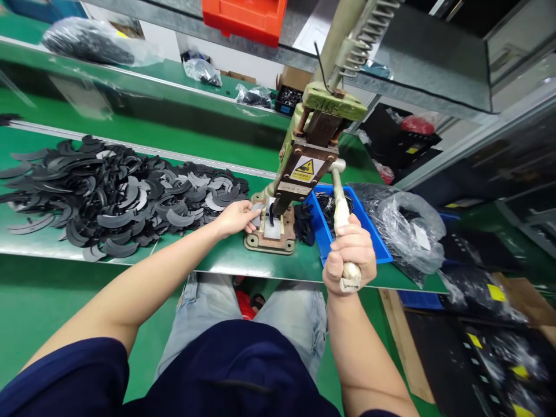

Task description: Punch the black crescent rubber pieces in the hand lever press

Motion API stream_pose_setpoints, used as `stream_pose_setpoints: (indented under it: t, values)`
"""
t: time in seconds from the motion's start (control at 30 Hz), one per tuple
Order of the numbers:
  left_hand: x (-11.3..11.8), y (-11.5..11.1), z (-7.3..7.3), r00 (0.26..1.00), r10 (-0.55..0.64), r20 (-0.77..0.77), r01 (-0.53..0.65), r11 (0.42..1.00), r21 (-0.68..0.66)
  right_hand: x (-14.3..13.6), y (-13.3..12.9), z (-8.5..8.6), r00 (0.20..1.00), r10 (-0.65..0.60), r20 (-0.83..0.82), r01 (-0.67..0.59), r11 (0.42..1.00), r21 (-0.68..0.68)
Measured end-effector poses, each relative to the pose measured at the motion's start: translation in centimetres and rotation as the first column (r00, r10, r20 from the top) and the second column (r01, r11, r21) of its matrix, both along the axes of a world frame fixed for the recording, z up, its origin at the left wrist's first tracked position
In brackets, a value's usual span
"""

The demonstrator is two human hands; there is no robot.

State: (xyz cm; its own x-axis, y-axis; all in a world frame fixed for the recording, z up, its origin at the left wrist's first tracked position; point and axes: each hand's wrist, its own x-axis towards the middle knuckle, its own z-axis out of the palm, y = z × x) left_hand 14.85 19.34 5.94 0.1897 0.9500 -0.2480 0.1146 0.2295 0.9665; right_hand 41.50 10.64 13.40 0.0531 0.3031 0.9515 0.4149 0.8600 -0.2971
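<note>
My right hand [354, 255] is wrapped round the pale, taped lever handle [340, 202] of a green hand press [304, 150]. At the press base [271, 243], my left hand [237, 218] pinches a grey curved piece [257, 206] between thumb and fingers. Beside it, a small black part [271, 215] sits on a light plate [273, 229] beneath the ram. To the left of my left hand spreads a large heap of black and grey crescent-shaped pieces [125, 197].
Right of the press stands a blue bin [373, 243] with dark parts, black pieces [303, 223] beside it. Clear plastic bags [412, 231] lie farther right. A metal shelf with an orange bin [245, 17] hangs overhead. Bagged parts [89, 40] rest at the back.
</note>
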Motion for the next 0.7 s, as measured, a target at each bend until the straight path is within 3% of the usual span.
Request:
stream_pose_setpoints:
  t: [0.33, 0.7]
  values:
    - [1.9, 1.7, 0.8, 0.997, -0.019, -0.071, 0.015, 0.998, -0.066, -0.3, -0.2, 0.2, 1.000, -0.005, -0.015, 0.005, 1.000, 0.002]
    - [0.7, 2.5, -0.3, 0.996, -0.071, 0.048, 0.075, 0.994, -0.078, -0.4, 0.0, -0.1, 0.999, -0.031, -0.045, 0.031, 1.000, -0.002]
